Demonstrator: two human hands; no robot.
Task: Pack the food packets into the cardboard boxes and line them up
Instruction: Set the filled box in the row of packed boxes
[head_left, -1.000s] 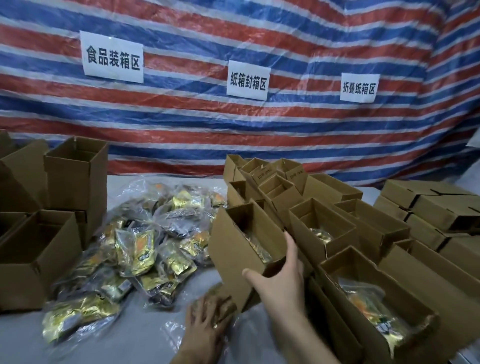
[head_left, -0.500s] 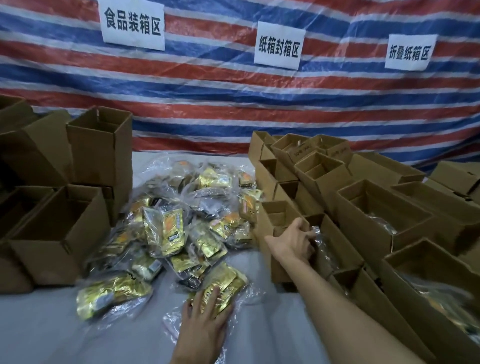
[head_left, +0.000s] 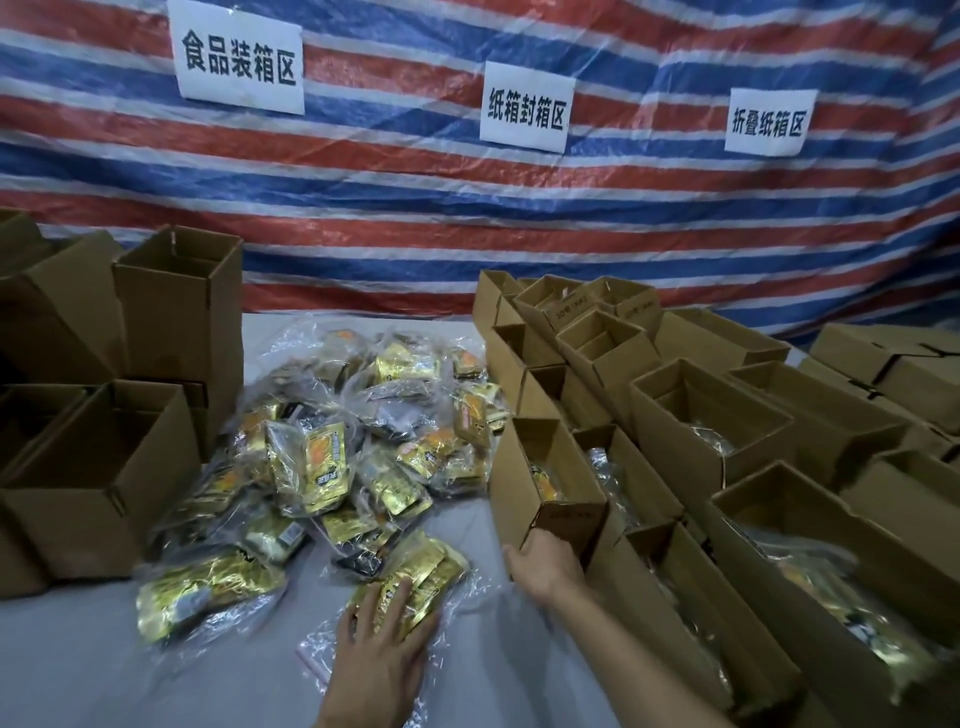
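Head view. Landmark: the narrow box (head_left: 550, 470), open at the top, at the left edge of the box rows.

- My right hand (head_left: 545, 564) grips the box's near end. The fingers curl round the lower edge and the tips are hidden by the card.
- A packet already shows inside the box.
- My left hand (head_left: 382, 642) lies left of the box and nearer to me. Its fingers (head_left: 363, 603) are straight and spread, pressing flat on a gold packet (head_left: 415, 571) on the counter (head_left: 78, 670). There is no pinch yet.
- The packet pile (head_left: 358, 441) sits left of the box. I cannot tell whether it touches the side wall.

Handling (judgement): the packet looks light and soft, and its loose clear overwrap is probably slippery. I would pinch across the foil body, not the slack film. The box looks light and stiff, and its walls would likely bow if squeezed, so the end corner is the better hold.

Appearance: the packet is gold foil with orange print under glaring clear film. The box is plain brown card with faint print on the near end.
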